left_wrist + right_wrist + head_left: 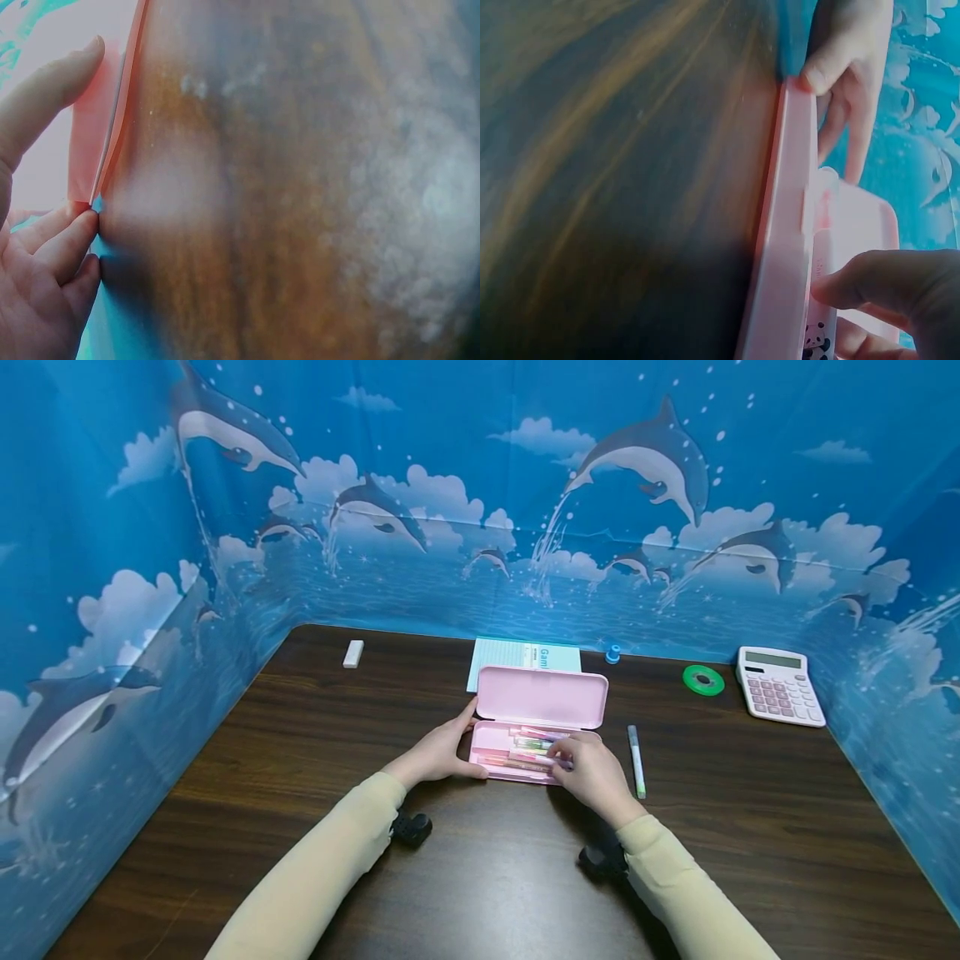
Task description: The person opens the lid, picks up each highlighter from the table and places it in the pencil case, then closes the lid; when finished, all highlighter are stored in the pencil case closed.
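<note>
A pink pencil case (542, 697) lies with its lid raised, and several pens (517, 758) are in its tray. My left hand (441, 752) holds the left end of the case, its thumb at the front corner and its fingers near the hinge side. Inside the right part of the tray, my right hand (596, 772) pinches a pen with panda pictures (820, 277) between thumb and fingers. The pen lies along the case's front wall in the right wrist view. That hand covers the tray's right end in the head view.
Right of the case lies a light marker (636, 762). Behind it are a pale blue notebook (501, 660) and a small blue object (612, 654). A green ring-shaped roll (693, 687) and a calculator (782, 687) are at the back right, a white block (353, 653) at the back left.
</note>
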Motion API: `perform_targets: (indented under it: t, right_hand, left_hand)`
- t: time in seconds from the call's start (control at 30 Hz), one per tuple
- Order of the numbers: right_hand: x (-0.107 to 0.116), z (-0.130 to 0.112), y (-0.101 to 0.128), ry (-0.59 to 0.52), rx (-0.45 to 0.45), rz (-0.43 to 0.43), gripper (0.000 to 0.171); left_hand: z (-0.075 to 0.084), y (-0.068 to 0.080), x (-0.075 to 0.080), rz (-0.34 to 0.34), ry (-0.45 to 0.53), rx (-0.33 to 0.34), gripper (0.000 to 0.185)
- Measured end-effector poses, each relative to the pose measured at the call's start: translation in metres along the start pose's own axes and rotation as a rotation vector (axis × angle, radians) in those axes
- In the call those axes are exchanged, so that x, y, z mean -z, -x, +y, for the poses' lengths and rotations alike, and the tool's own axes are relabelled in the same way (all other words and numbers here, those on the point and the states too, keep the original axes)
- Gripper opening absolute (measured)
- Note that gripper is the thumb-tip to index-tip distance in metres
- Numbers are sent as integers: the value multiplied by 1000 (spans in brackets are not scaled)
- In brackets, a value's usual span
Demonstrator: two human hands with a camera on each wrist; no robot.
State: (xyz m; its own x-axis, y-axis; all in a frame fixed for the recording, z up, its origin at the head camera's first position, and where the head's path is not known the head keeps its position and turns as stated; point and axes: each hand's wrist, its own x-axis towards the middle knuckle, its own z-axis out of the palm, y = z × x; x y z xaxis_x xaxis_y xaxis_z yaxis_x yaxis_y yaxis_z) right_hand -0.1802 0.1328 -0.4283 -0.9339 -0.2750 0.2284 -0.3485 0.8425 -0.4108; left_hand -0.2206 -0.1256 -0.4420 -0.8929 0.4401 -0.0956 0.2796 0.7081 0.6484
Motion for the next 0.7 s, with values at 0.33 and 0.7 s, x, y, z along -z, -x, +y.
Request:
perform_targets:
  t: [0.33,0.7]
  right_hand:
    - [-10,-14,-9,-22,77,18,11]
    - [-7,-15,-10,-56,72,29,13]
  left_hand:
    - [-1,0,0,3,-6,-16,122]
    - [0,0,-1,4,-7,2,122]
